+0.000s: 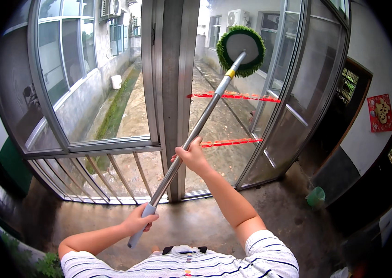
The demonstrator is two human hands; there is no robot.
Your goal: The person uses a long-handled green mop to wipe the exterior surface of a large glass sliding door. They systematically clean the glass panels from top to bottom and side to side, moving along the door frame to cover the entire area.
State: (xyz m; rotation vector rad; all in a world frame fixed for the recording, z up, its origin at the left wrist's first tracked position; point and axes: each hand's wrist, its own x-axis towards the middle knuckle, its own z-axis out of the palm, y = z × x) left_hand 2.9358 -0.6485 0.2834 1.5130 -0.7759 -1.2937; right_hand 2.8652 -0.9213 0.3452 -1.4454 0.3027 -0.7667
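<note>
Both my hands hold a long-handled mop (206, 112), its metal pole slanting up and to the right. My left hand (139, 219) is wrapped round the light grey grip at the pole's lower end. Farther up, my right hand (193, 156) closes round the bare metal. At the top sits a round mop head (241, 50) with a green shaggy fringe and a grey backing, in front of the glass door pane (233, 120). Whether the fringe touches the glass, I cannot tell. Two torn red strips (233, 96) run across that pane below the head.
A metal post (174, 92) parts the pane from a window (108, 102) on the left, with metal bars (117, 173) beneath it. On the floor at the right stands a green bucket (316, 198). A red paper decoration (380, 113) hangs on the right wall. Leafy plants (49, 265) are at lower left.
</note>
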